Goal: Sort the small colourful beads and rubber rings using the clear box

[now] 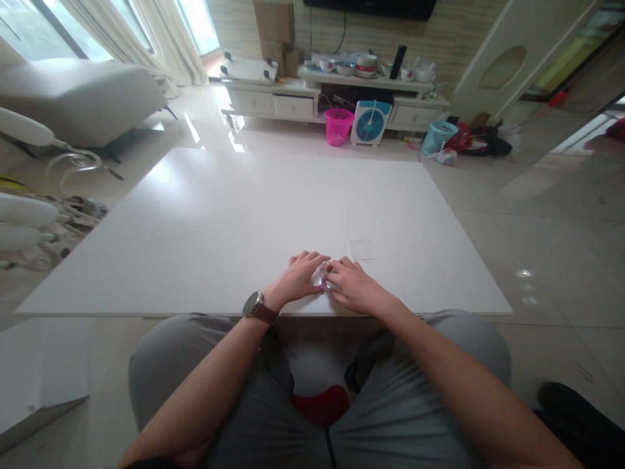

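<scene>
Clear plastic piece [321, 276] between two hands

Left hand [303, 276] (watch [253, 304] at its wrist) and right hand [352, 285] angle inward, fingers curled, grasping it at the near edge of the white table [273, 215]. Beyond, a pink basket [338, 128] stands on glossy floor. Fingers hide the piece's full shape.

Head-worn view, facing forward and down.
</scene>
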`<state>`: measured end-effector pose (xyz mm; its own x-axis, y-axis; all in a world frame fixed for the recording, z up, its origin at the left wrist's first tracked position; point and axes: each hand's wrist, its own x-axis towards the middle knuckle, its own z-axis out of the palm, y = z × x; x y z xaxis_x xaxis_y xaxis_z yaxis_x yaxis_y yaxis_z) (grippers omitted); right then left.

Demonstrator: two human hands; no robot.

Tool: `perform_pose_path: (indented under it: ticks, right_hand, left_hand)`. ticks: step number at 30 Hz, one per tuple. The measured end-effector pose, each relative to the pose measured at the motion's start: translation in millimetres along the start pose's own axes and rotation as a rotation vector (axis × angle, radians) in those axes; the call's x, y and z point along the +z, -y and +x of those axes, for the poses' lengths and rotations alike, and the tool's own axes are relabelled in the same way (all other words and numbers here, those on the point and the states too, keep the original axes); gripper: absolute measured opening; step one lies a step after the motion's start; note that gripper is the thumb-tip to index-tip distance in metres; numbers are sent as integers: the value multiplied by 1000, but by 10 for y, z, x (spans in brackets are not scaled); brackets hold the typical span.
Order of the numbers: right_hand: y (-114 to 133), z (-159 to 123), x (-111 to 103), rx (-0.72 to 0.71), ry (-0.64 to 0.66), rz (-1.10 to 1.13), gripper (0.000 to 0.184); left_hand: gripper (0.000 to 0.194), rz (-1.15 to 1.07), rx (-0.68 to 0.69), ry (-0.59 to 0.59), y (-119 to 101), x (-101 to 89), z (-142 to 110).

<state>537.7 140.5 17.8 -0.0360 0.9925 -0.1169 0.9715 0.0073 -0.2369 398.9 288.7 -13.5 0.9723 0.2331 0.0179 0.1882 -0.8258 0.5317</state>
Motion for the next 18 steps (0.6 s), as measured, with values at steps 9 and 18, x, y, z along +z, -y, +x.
perform_pose_path:
  ticks: [9, 18]
  right_hand:
    - [-5, -8, 1, -14, 29, -10, 23]
    - [-35, -4, 6, 37, 20, -39, 28]
  left_hand:
    - [62, 11, 1, -2, 17, 23, 6]
    - [61, 6, -7, 5, -27, -22, -2]
